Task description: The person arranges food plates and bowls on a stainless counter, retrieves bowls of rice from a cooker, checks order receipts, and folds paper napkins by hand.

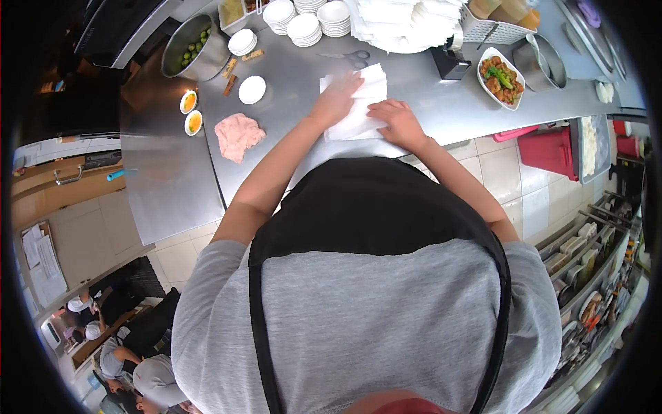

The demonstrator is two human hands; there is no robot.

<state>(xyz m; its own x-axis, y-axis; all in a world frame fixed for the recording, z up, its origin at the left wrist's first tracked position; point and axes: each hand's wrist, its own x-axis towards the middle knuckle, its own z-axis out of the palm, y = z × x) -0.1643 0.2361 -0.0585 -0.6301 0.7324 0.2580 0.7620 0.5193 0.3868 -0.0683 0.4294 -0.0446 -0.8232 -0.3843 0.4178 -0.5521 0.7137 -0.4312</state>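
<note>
White paper (358,112) lies flat on the steel counter (434,103), right in front of you, long axis near to far. Left hand (334,100) is over its left side, toward the far part, palm down, fingers aimed far and a bit right. That hand is blurred – can't tell if the fingertips pinch anything. Right hand (402,125) comes in from the right edge, fingers pointing left across the paper, slightly bent and a little spread, resting on top, no pinch visible.

Key relation: the paper runs between your two hands, left of the right palm and under its fingertips. The right hand is nearer the near edge, the left nearer the far end. Scissors (360,58) sit just past the far edge, untouched. Pink cloth (238,136) and a small white plate (252,90) are off left – dish of food (501,79) well apart, far right.
</note>
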